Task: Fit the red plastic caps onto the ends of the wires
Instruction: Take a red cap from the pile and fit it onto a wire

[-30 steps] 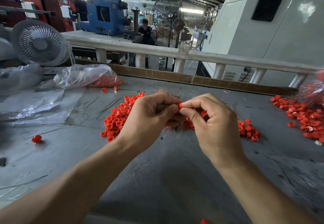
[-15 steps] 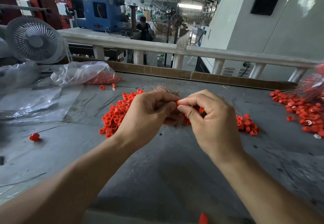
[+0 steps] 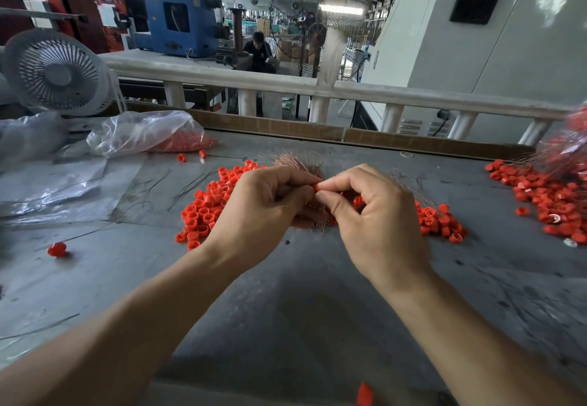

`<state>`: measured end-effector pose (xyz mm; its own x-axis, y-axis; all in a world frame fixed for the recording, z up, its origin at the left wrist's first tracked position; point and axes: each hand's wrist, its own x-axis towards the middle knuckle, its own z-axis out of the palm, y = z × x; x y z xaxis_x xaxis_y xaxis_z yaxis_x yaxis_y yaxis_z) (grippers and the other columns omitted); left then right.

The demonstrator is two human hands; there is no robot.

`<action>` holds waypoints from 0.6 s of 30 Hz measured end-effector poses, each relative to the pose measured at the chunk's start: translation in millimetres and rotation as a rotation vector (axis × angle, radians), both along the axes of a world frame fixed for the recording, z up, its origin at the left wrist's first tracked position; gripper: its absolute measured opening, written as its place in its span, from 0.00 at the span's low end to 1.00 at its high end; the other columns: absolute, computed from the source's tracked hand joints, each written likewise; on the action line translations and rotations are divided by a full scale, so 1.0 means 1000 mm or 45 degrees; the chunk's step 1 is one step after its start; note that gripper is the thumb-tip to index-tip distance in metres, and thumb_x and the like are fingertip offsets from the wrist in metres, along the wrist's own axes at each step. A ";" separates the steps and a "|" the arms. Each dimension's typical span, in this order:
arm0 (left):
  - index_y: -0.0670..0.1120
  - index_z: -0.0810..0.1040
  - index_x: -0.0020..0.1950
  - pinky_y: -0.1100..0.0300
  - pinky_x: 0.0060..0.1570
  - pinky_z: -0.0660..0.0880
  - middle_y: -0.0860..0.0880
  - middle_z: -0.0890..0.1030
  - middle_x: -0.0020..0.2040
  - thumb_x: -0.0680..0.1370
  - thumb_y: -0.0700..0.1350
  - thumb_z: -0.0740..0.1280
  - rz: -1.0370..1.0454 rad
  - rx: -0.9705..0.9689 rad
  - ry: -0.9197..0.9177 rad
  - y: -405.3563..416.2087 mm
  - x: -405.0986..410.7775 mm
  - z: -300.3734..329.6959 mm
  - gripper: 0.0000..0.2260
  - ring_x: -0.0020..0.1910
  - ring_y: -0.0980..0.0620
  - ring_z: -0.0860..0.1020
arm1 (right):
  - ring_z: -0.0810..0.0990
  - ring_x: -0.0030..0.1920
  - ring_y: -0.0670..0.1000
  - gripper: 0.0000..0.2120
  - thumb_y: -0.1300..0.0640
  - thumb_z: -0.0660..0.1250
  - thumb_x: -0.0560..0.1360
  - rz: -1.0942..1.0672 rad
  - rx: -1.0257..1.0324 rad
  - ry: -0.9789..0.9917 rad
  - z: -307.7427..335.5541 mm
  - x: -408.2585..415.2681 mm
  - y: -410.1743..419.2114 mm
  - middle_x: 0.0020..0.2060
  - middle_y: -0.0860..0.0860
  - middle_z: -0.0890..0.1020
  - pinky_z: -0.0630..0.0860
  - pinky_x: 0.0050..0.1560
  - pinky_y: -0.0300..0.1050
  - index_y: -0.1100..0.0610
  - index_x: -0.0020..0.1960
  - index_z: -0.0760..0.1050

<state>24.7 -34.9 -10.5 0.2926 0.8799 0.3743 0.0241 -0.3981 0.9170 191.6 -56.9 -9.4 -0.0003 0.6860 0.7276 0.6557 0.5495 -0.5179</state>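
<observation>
My left hand point(image 3: 263, 212) grips a bundle of thin copper-coloured wires point(image 3: 297, 162) whose ends stick out above and below the fist. My right hand point(image 3: 374, 215) pinches one red cap point(image 3: 315, 187) between thumb and forefinger, right against the left hand's fingertips. Whether a wire end sits inside the cap is hidden by the fingers. A heap of loose red caps point(image 3: 206, 208) lies on the grey table point(image 3: 286, 304) behind both hands.
A second heap of caps with wires point(image 3: 552, 196) lies at the right. A clear bag of caps point(image 3: 149, 135) and plastic sheets are at the left, by a white fan point(image 3: 57, 72). Single caps lie at the left point(image 3: 57, 249) and front edge point(image 3: 364, 393). Loose wires point(image 3: 187, 183) are strewn about.
Both hands have stayed together over the heap, working the cap between the fingertips. The view has shifted slightly; nothing was picked up or released.
</observation>
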 end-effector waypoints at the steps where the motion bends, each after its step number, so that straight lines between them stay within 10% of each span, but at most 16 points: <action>1: 0.40 0.83 0.57 0.59 0.44 0.83 0.45 0.87 0.44 0.82 0.33 0.65 0.003 0.002 0.005 0.000 0.000 0.000 0.09 0.44 0.48 0.87 | 0.80 0.43 0.44 0.03 0.62 0.77 0.74 -0.006 0.001 -0.003 0.000 -0.001 0.000 0.40 0.45 0.81 0.74 0.44 0.35 0.56 0.45 0.84; 18: 0.42 0.84 0.55 0.61 0.44 0.82 0.46 0.87 0.44 0.82 0.32 0.65 0.012 0.022 0.064 0.001 -0.002 -0.001 0.09 0.44 0.49 0.87 | 0.80 0.44 0.44 0.04 0.62 0.77 0.73 0.040 -0.038 0.015 -0.001 0.002 0.002 0.39 0.44 0.82 0.71 0.45 0.28 0.55 0.45 0.85</action>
<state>23.0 -33.7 -11.8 0.3028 0.8764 0.3744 0.0736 -0.4132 0.9077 194.0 -54.5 -10.6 -0.0137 0.7073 0.7068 0.6322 0.5538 -0.5419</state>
